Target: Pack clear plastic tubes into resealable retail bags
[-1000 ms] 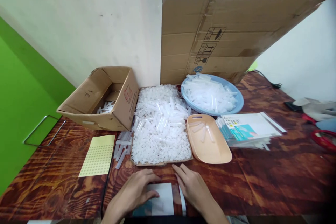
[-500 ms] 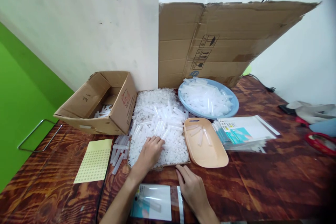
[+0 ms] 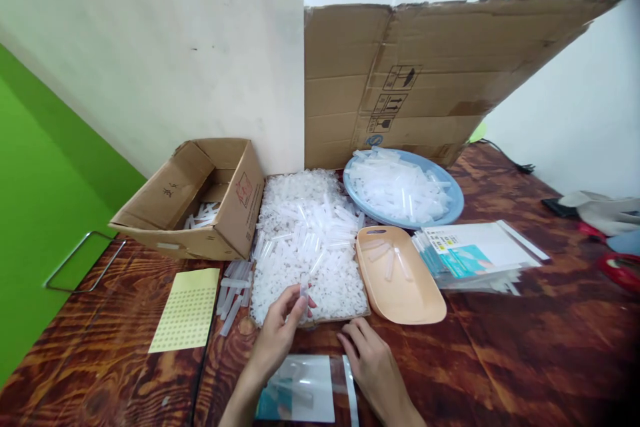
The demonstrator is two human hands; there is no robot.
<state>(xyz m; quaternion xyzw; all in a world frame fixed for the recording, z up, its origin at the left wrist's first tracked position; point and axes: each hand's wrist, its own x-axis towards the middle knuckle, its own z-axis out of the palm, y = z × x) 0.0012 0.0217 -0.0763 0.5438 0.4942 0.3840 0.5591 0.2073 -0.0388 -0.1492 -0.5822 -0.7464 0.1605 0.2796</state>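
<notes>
The left hand (image 3: 280, 327) pinches a slim clear tube (image 3: 304, 288) near upright between thumb and fingers, over the near edge of the pile of clear pieces (image 3: 310, 243) at twelve o'clock; a light, steady squeeze should suit it. From there the printed bag (image 3: 299, 390) lies flat at six, best kept unruffled, and the right hand (image 3: 374, 363) sits curled at four beside its pale strip (image 3: 351, 390), its hold impossible to tell.

Left grip (image 3: 280, 323) pinching translucent tube (image 3: 304, 285); right grip (image 3: 370, 353) at printed bag's (image 3: 300, 390) edge.
</notes>
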